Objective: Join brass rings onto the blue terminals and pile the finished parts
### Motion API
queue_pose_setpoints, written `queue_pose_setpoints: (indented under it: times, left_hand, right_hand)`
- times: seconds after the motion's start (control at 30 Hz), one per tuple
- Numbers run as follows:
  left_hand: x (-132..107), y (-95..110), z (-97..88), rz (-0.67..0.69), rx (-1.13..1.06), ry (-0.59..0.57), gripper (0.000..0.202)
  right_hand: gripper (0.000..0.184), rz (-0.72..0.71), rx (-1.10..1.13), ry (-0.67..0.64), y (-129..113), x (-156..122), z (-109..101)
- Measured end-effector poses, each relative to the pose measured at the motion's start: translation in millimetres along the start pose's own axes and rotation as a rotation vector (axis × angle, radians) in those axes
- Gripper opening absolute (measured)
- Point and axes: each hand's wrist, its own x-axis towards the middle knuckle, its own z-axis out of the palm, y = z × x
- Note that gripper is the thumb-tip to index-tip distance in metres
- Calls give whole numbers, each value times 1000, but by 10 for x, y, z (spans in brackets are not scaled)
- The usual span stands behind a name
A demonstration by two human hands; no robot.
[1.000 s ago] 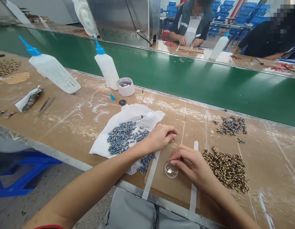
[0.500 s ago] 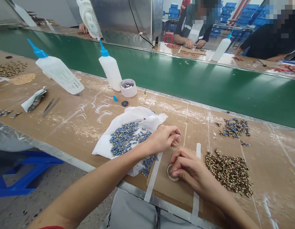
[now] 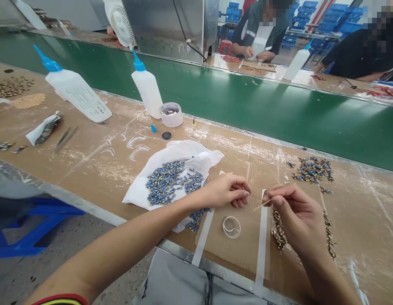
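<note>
Right hand [image 3: 298, 216] has left the clear dish [image 3: 231, 227], now pinching a thin stick [image 3: 261, 205]; left hand [image 3: 226, 191] stays clenched. Centre: white bag [image 3: 180, 150] holds blue parts [image 3: 166, 184].

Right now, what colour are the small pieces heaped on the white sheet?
Blue with yellow marks; the small pieces show best in the head view.

Bench [image 3: 98, 165], lying bottle [image 3: 77, 94], upright bottle [image 3: 148, 93], dish [image 3: 231, 227]

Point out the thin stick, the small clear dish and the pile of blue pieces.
thin stick [image 3: 261, 205]: head view, middle of its bare shaft.
small clear dish [image 3: 231, 227]: head view, centre of its bottom.
pile of blue pieces [image 3: 163, 186]: head view, middle of the heap.
</note>
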Motion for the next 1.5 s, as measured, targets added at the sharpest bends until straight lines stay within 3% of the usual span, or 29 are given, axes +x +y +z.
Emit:
queue_pose_setpoints:
  times: [0.1,0.23,0.6,1.17,1.5]
  left_hand:
    - [10,-24,4,-24,-14,-27,8]
    - [11,-10,9,-57,-6,-26,5]
    - [21,20,39,-68,51,-1,7]
    - [15,36,50,-67,98,0,9]
    - [13,41,49,-59,127,1,9]
  right_hand:
    - [7,33,-88,186,64,27,-24]
    - [11,42,-203,270,150,41,-25]
    - [12,2,-437,202,245,24,-57]
    - [9,-40,-507,182,225,15,-42]
    - [9,-97,-580,85,204,24,-55]
